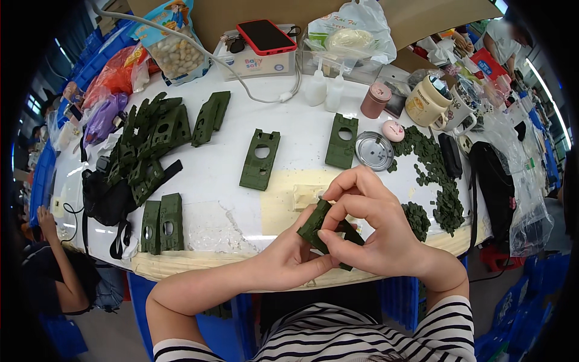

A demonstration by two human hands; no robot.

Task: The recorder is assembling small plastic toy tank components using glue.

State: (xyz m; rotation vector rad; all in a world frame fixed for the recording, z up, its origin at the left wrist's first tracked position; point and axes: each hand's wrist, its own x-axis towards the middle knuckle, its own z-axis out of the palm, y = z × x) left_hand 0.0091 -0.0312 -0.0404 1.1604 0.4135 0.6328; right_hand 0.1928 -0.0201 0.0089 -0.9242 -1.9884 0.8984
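Close to the table's front edge, my left hand (288,260) grips a dark green plastic tank hull part (313,225), held tilted. My right hand (375,224) is closed at the same part, its thumb and fingertips pinching along the upper side. Whether a small piece sits between those fingertips is hidden. Beyond my hands lies a flat green hull part (256,171) with a round hole, and a similar hull part (335,154) rests farther right. Beside the latter is a round metal lid (374,151). Under my hands, a cream-coloured block (304,196) sits on a yellowish patch.
A pile of green hull parts (158,130) covers the left, with two more hull parts (171,229) nearer me. Small green pieces (447,205) are scattered right. Behind stand white squeeze bottles (315,89), a pink canister (375,101), mugs (424,101) and a red-cased phone (266,36).
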